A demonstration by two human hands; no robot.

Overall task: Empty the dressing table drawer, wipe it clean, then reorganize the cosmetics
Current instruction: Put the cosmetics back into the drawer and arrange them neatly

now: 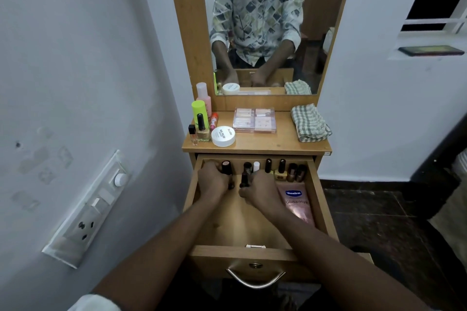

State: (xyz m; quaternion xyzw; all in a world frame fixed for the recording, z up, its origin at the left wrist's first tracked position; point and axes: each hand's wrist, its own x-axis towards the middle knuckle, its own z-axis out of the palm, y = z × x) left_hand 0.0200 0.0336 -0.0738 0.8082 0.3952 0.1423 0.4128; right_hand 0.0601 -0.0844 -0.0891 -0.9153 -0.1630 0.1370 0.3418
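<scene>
Below the mirror, the light wooden drawer of the dressing table stands pulled out, and both hands are inside it near the back wall. The left hand is curled round a dark-capped bottle in the back left corner. The right hand, just beside it, pinches a slim black bottle held upright. The two hands are close but not touching.

Along the drawer's back wall stands a row of small nail polish bottles with dark caps, and a white-capped one sits among them. A pink Vaseline tube lies flat along the right wall.

On the wooden tabletop, a folded green-and-white checked cloth lies at the right. A clear plastic box with pink compartments sits in the middle. At the left is a cluster of items: a round white jar, a gold nail polish bottle with a black cap, a small clear bottle with a black cap, a neon-yellow-capped bottle, a pale pink bottle and a short orange tube.
</scene>
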